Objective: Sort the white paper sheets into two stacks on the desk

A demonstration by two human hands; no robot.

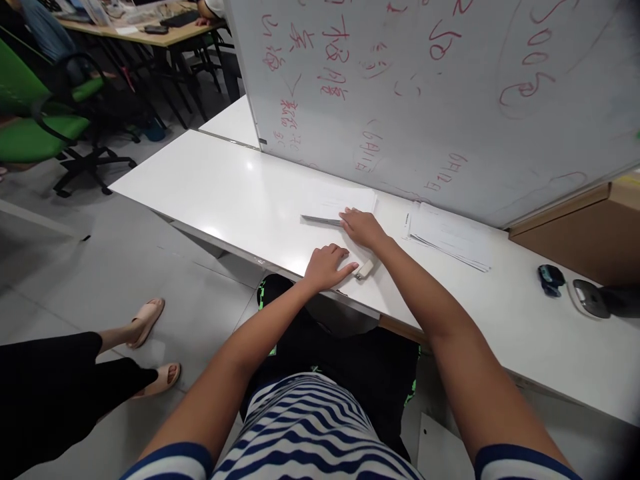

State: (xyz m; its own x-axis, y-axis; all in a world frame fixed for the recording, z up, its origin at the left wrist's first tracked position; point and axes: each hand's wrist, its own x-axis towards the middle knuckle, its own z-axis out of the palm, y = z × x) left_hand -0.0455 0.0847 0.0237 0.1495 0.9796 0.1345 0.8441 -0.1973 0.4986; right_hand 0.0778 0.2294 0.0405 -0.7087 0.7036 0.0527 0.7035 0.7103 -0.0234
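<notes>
On the white table [210,187] lies a white sheet of paper [345,200]. My right hand [363,227] rests on the sheet's near edge, fingers curled against the end of a thin grey metal ruler [320,219] that points left. My left hand [327,265] lies flat on the table near the front edge, fingers stretched toward a small white eraser-like block [365,269] beside it. Neither hand lifts anything.
A whiteboard [425,87] with red writing stands along the table's back. A stack of papers [450,237] lies to the right, with a small dark gadget [551,279] and a mouse [590,298] further right. Another person's legs in sandals [147,320] are at left; green chairs [35,113] behind.
</notes>
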